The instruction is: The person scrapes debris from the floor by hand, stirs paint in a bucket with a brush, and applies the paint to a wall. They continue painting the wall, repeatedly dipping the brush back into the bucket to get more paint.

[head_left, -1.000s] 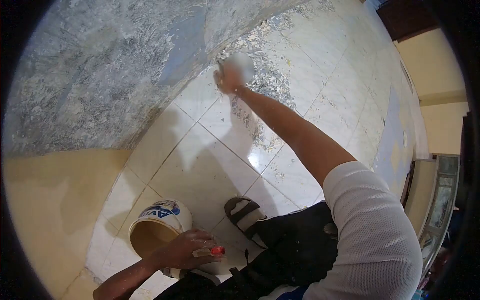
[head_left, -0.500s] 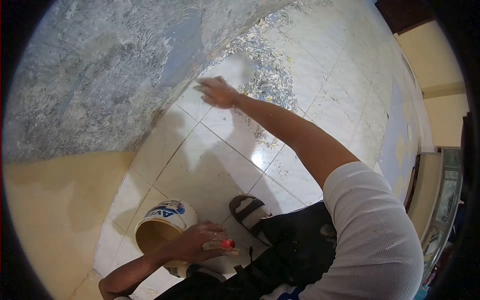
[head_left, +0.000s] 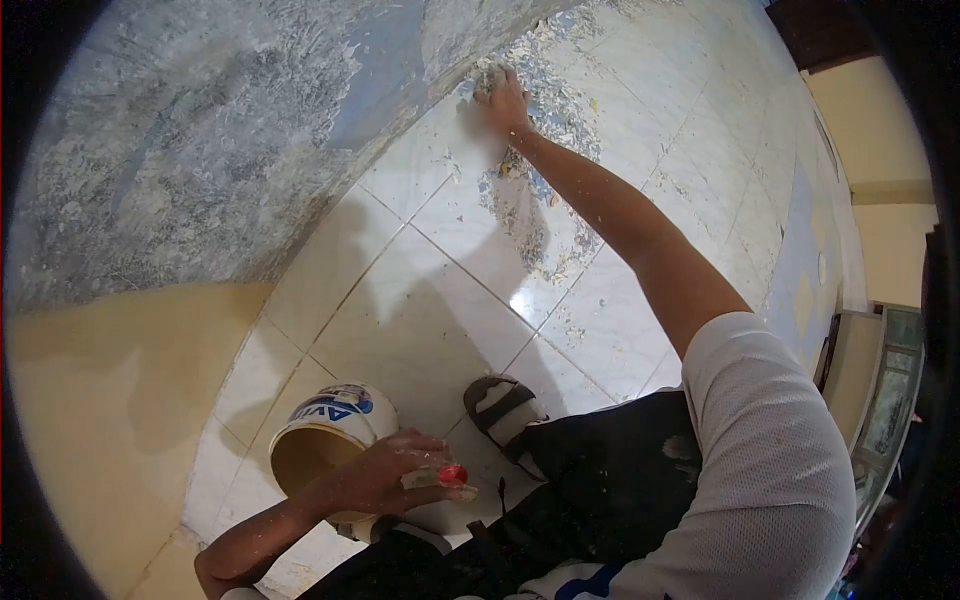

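My right hand [head_left: 505,105] reaches down among the paint flakes [head_left: 555,110] on the floor at the foot of the wall. Its fingers are bent and blurred, with grey flakes at their tips, so what they hold, if anything, is unclear. My left hand [head_left: 405,475] rests by the rim of a white bucket [head_left: 370,410] with blue lettering. Its fingers are closed round a small tool with a red end [head_left: 453,475]; the rest of the tool is mostly hidden.
A scraped grey wall [head_left: 190,150] rises at the upper left, with a yellowish lower wall [head_left: 120,380] beside it. White floor tiles [head_left: 430,310] carry scattered flakes. My sandalled foot [head_left: 500,415] stands right of the bucket. A glass-fronted cabinet [head_left: 885,400] is at the right edge.
My right hand has moved up and to the right, from bare tile into the flakes near the wall. Some flakes lie further down the tiles. My left hand has barely moved.
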Demonstrator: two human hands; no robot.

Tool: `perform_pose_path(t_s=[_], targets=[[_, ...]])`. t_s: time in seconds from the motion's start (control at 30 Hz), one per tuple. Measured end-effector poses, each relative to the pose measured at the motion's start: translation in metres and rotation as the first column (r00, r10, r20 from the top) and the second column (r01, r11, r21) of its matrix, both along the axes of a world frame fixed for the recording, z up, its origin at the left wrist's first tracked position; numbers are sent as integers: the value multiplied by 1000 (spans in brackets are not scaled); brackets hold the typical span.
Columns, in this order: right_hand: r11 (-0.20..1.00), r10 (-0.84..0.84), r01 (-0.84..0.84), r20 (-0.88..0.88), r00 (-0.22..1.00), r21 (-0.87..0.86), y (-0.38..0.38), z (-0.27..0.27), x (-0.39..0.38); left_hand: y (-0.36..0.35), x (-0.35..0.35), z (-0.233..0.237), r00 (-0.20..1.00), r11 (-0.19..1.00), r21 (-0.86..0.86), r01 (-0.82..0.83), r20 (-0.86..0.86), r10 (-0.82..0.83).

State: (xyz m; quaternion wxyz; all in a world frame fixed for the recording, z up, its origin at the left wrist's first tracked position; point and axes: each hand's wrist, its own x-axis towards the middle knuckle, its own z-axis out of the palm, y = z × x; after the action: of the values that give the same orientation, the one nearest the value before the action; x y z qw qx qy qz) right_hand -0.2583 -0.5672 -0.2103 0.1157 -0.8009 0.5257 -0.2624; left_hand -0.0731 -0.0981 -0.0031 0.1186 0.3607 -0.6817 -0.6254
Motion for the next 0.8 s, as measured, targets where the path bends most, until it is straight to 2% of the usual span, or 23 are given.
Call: perform_pose_path(t_s=[0.03,0.07,0.13,0.17,0.2,0.23,0.27,0.3,0.33,0.37,0.43,0.53,0.6,0.63,0.67,0.7,0.73,0.8], targets=[[1000,-13,13,7,1000,14,10,0,1,2,-1,-2,1000,1000,-13,-25,0,25],[994,84,-92,-122,989,-63,25,-3,3,2,-1,-4,999,998,-28,-50,0,50],[931,238,-324,-390,890,-170,70,-11,3,-3,0,-6,1000,997,73,3,-9,-3],[891,414,-442,-219,884,-99,101,-8,-2,-5,0,-6,999,992,121,30,-17,-28],[809,586,-586,-101,804,28,128,-2,0,-4,-1,-8,1000,994,106,11,-17,-9],[713,701,-700,-94,707,49,153,-17,-2,-2,-1,-9,1000,996,92,-8,-18,10],[649,760,-758,-14,650,67,187,-9,-4,-1,-1,-10,999,997,76,-25,-19,27],[523,838,-806,7,546,277,206,7,-5,-3,-2,-10,1000,998,65,-13,-23,15],[398,909,-873,8,417,280,220,12,-4,-4,-4,-10,1000,999,53,-1,-28,3],[360,926,-916,55,374,176,231,16,-4,-6,-5,-9,999,999,40,10,-31,-9],[370,923,-916,48,381,151,238,14,-2,-5,-7,-13,1000,999,43,9,-21,-8],[510,860,-837,-115,497,196,206,-12,1,-11,-9,-9,999,1000,18,-13,-32,14],[596,803,-776,-165,573,206,173,-9,3,-14,-11,-6,998,999,18,-28,-57,28],[623,781,-768,-148,606,145,149,-11,0,-14,-11,-9,997,999,31,-32,-76,34],[677,736,-723,-141,662,135,124,-17,-5,-14,-12,-10,995,998,42,-38,-95,42],[796,601,-594,-268,753,115,105,-17,-10,-16,-14,-7,995,999,22,-40,-87,42],[852,522,-506,-277,807,131,87,-18,-14,-17,-16,-2,996,999,6,-39,-77,40],[885,463,-457,-270,845,88,70,-22,-23,-14,-16,0,998,999,-4,-36,-54,36]])
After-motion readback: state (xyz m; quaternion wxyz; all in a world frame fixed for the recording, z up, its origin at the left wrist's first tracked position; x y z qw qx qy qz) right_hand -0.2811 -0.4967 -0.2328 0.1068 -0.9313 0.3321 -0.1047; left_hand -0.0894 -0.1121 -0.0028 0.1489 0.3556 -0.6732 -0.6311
